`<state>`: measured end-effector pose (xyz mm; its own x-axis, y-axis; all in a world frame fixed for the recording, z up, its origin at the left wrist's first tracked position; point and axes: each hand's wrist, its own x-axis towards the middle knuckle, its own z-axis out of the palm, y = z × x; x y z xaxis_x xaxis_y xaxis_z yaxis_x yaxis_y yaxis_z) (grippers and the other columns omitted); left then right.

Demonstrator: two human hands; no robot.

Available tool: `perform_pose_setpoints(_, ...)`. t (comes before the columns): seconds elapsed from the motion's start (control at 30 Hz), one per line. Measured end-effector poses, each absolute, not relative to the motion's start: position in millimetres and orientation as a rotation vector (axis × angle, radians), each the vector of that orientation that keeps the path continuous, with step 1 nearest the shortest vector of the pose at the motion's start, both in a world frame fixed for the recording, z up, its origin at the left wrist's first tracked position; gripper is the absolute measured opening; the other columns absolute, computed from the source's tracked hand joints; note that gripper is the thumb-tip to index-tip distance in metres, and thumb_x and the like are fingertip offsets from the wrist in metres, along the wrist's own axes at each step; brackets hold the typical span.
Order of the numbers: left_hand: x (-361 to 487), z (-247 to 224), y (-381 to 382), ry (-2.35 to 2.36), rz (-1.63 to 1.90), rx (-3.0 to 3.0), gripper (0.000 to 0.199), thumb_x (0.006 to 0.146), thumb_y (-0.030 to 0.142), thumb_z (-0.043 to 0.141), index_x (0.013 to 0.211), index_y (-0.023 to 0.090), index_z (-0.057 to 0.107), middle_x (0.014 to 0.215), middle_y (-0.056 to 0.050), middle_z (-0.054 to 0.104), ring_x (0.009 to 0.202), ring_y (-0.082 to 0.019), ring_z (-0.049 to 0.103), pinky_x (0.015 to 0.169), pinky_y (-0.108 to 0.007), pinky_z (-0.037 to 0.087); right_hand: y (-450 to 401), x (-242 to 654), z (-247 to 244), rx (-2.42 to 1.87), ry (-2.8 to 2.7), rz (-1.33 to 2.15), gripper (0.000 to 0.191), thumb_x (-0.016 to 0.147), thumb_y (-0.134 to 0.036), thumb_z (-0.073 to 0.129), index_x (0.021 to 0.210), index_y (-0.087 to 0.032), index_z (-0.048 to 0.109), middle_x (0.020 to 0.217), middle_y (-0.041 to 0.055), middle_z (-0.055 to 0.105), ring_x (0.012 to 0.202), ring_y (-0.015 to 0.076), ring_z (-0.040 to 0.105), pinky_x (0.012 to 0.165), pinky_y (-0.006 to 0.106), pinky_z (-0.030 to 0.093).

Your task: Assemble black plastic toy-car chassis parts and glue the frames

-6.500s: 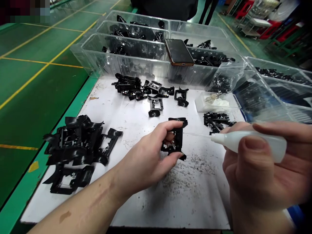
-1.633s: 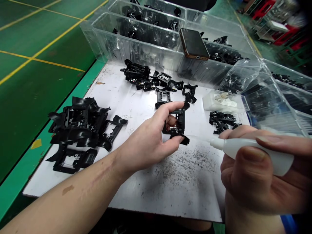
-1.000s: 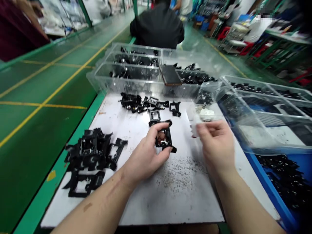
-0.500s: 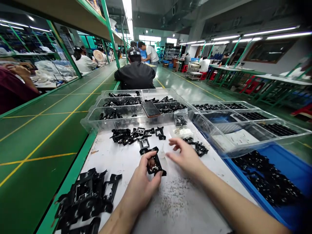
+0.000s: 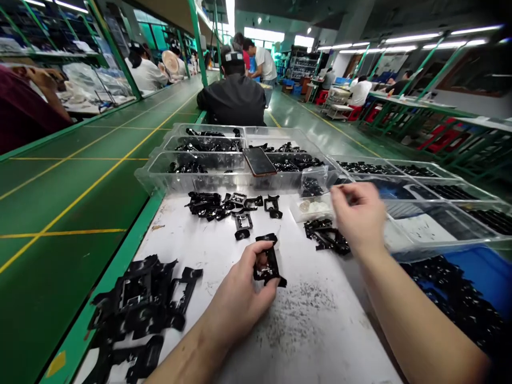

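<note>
The left hand (image 5: pixel 236 304) clamps a black plastic frame (image 5: pixel 271 272) in its fingers; the right hand (image 5: pixel 360 216), blurred, hangs with fingers perhaps together (black parts (image 5: pixel 326 237) just below them).

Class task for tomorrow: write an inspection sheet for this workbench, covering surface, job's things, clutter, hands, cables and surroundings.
surface: white work board, speckled with dark grit.
job's things: black plastic frame pinched in the left hand.
clutter: heap of black plastic parts; phone on a clear plastic tray.
hands: right hand raised, blurred; any hold unclear.
cables: nothing seen.
surroundings: green floor; co-worker beyond the trays.
</note>
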<state>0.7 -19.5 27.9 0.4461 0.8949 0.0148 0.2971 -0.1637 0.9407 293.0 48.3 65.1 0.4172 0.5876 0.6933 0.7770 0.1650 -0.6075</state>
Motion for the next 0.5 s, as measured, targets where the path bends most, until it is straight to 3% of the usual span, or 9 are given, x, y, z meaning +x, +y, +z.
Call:
perform_pose_setpoints(0.1,0.3,28.2,-21.1,1.034,0.743,1.695,0.058,0.096,0.026,0.066,0.151,0.031,0.048,0.118,-0.006,0.063,0.11,-0.024,0.064,0.101,-0.045,0.056,15.2,265.7,90.2,-1.343,-1.21,-0.274,0.016,0.091,-0.038,0.076,0.095,-0.023,0.077,0.099,0.0048,0.072,0.087,0.0193,0.064,0.078,0.037,0.049)
perform_pose_setpoints(0.17,0.8,27.7,-21.8,1.03,0.741,1.696,0.06,0.095,0.026,0.068,0.152,0.031,0.049,0.117,-0.005,0.064,0.108,-0.023,0.065,0.099,-0.043,0.058,-4.0,237.3,94.8,-1.06,-1.156,-0.206,0.005,0.085,-0.028,0.08,0.088,-0.024,0.078,0.089,0.0033,0.074,0.084,0.0206,0.069,0.073,0.037,0.05)
perform_pose_setpoints(0.27,2.1,27.3,-23.0,1.018,0.767,1.689,0.062,0.095,0.022,0.07,0.153,0.031,0.049,0.118,-0.005,0.065,0.108,-0.023,0.066,0.097,-0.04,0.059,-23.0,202.2,82.8,-0.934,-1.16,-0.088,0.014,0.083,-0.018,0.076,0.089,-0.029,0.081,0.08,-0.0011,0.075,0.077,0.0212,0.07,0.07,0.04,0.053)
perform_pose_setpoints(0.5,3.6,31.2,-24.7,0.99,0.827,1.666,0.067,0.095,0.018,0.073,0.156,0.032,0.048,0.123,-0.004,0.068,0.109,-0.021,0.066,0.106,-0.037,0.06,-35.6,201.5,53.0,-0.926,-1.266,0.048,0.01,0.086,-0.024,0.082,0.095,-0.028,0.083,0.083,0.0015,0.078,0.07,0.0224,0.069,0.066,0.044,0.055)
